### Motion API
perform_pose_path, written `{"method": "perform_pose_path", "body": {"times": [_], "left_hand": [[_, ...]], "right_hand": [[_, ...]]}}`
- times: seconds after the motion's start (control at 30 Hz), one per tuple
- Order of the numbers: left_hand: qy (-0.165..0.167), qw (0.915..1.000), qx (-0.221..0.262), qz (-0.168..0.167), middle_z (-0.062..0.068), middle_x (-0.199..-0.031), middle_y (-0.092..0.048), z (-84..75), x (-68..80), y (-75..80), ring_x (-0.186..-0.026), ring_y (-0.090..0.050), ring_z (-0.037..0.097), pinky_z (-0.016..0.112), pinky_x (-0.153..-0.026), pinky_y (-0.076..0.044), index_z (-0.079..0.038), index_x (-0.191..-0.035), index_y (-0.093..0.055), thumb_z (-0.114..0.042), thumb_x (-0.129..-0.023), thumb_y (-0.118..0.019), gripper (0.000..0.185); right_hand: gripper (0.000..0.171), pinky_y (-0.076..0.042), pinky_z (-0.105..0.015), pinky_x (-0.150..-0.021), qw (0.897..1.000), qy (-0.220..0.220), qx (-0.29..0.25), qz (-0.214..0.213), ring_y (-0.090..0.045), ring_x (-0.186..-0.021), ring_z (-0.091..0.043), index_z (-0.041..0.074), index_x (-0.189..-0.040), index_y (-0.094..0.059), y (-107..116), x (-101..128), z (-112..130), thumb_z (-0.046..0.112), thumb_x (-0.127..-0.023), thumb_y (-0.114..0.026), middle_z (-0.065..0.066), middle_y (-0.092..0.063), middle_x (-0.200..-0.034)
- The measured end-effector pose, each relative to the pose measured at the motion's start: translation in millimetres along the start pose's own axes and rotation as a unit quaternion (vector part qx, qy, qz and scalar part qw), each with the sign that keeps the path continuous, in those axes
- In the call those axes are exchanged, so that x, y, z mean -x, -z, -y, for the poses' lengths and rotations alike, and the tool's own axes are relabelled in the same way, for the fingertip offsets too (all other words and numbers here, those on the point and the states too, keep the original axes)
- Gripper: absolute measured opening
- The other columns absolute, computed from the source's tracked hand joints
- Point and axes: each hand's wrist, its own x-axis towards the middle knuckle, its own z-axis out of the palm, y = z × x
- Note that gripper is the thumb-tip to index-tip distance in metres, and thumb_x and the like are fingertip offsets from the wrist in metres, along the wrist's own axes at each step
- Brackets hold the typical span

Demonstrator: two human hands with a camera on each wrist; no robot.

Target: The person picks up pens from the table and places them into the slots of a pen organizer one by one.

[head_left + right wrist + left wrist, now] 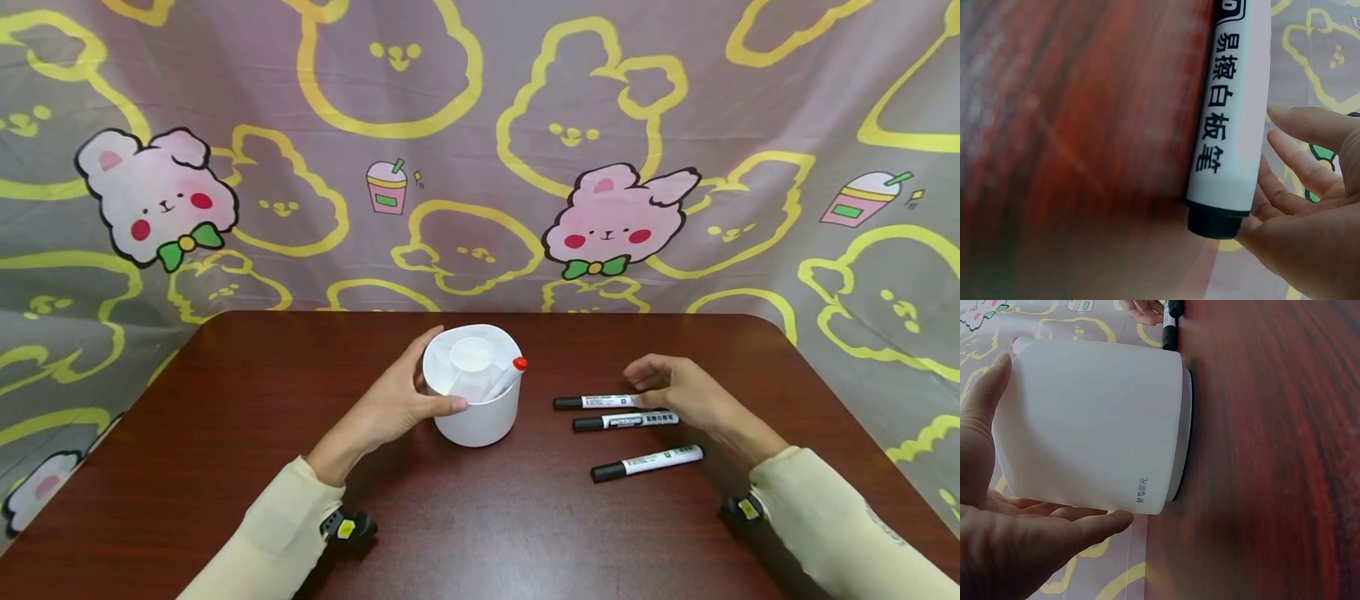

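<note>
My left hand (393,398) holds a round white pen holder (477,423) by its side, thumb at the near rim and fingers round the far left. A red-tipped marker (506,380) leans inside the holder. In the left wrist view, the white wall (1094,425) lies between thumb and fingers. My right hand (686,398) is at the right end of the farthest black-capped whiteboard marker (600,402), its fingers loosely bent; whether it touches the marker is unclear. Closer to me lies a second whiteboard marker (630,422), seen large in the right wrist view.
A third black-capped marker (648,463) lies apart, nearest to me on the dark red-brown table (480,533). Behind the table's far edge hangs a patterned curtain (450,167) with cartoon animals.
</note>
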Motion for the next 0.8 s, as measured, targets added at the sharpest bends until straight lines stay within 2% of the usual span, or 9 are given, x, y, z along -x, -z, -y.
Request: {"method": "perform_pose_path", "body": {"times": [0.23, 0.5, 0.8], "left_hand": [[0.000, 1.0000, 0.000, 0.002, 0.018, -0.160, -0.042, -0.1, 0.3, -0.1, -0.139, -0.052, 0.034, 0.042, -0.112, -0.046, -0.011, -0.168, -0.012, -0.011, -0.086, -0.087, 0.111], [0.006, 1.0000, -0.006, -0.002, 0.016, -0.161, -0.041, 0.5, 1.1, 0.1, -0.140, -0.051, 0.033, 0.041, -0.112, -0.046, -0.012, -0.168, -0.015, -0.011, -0.085, -0.088, 0.110], [0.011, 0.9999, 0.005, -0.001, 0.012, -0.162, -0.041, -2.1, 2.0, -0.1, -0.141, -0.051, 0.032, 0.043, -0.112, -0.047, -0.015, -0.168, -0.017, -0.009, -0.084, -0.088, 0.109]], "right_hand": [[0.033, -0.054, -0.025, -0.076, 1.000, 0.011, 0.021, 0.001, -0.064, -0.103, -0.029, -0.008, -0.119, -0.066, -2.3, -0.5, -2.0, -0.001, -0.089, -0.077, -0.023, -0.070, -0.113], [0.024, -0.051, -0.028, -0.070, 0.999, 0.001, 0.053, -0.004, -0.062, -0.096, -0.026, -0.006, -0.111, -0.071, -6.2, -3.0, -1.1, -0.003, -0.088, -0.075, -0.017, -0.070, -0.105], [0.013, -0.045, -0.026, -0.067, 0.996, 0.013, 0.082, -0.015, -0.055, -0.086, -0.020, -0.006, -0.099, -0.075, -6.0, -3.0, 0.1, -0.004, -0.086, -0.076, -0.014, -0.067, -0.099]]}}
